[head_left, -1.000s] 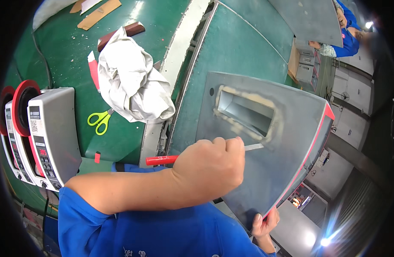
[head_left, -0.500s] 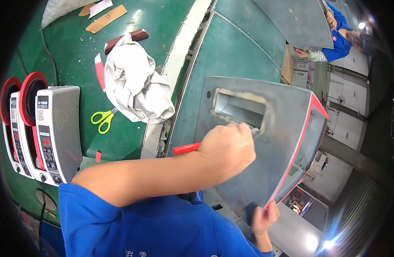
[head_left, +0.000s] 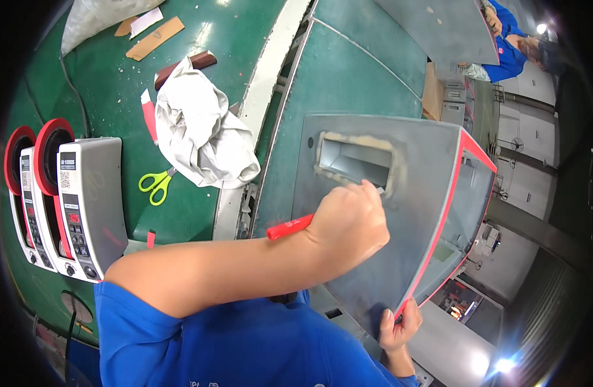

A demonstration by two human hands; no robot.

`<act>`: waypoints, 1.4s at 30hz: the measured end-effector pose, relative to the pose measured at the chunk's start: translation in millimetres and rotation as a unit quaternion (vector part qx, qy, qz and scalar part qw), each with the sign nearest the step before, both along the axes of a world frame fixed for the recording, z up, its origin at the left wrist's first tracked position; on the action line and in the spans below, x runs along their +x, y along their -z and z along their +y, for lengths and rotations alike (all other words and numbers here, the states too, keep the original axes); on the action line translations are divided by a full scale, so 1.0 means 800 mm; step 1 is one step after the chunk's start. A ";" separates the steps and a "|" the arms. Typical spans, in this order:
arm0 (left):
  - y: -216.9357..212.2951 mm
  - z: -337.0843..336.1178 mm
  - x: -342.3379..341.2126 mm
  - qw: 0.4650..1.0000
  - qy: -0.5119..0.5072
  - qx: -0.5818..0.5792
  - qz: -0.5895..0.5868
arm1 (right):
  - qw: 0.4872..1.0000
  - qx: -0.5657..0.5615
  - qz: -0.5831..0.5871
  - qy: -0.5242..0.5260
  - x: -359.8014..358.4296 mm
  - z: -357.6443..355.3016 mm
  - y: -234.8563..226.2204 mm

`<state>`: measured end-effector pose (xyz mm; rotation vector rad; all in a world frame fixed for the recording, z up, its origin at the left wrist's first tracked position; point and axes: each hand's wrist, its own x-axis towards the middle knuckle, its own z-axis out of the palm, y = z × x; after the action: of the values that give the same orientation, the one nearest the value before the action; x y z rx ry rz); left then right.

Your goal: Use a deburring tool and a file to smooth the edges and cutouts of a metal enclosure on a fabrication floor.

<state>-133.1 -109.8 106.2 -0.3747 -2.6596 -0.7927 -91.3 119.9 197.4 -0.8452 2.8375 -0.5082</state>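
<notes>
Grasping a red-handled tool (head_left: 290, 228), the person's left hand (head_left: 349, 222) lies at 4 o'clock, just off the middle of the view, fingers curled tightly into a fist. The handle's red end sticks out of the fist toward 8 o'clock; a small pale tip shows past the fingers toward 2 o'clock. Whether that tip touches the surface cannot be told.

Beneath the fist is a large gray housing (head_left: 412, 222), spanning 1 to 5 o'clock, with red edging along its right side. At 2 o'clock in its face is a rectangular opening (head_left: 356, 161) ringed by an uneven tan band (head_left: 400, 168). The tool's tip is near the opening's lower right corner.

At 5 o'clock, the right hand (head_left: 401, 326) pinches the housing's red-edged rim, thumb on the near face.

As a judgement, good handling calls for that firm rim hold, so the housing does not rock under the tool. A low, flat tool angle with light, even strokes along the band should spare the surrounding gray face, and the corner needs most care, since the fist may hide the tip.

At 10 o'clock lies a crumpled white cloth (head_left: 203, 126); at 9 o'clock, yellow-green scissors (head_left: 156, 187).
</notes>
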 end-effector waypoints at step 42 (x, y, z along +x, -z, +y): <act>0.012 -0.017 -0.004 0.998 0.052 -0.007 -0.024 | 0.999 -0.036 0.003 -0.012 -0.007 -0.001 0.004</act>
<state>-136.4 -123.8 96.8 -0.5070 -2.7095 -0.8242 -97.0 119.0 194.1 -0.8927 2.8257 -0.6097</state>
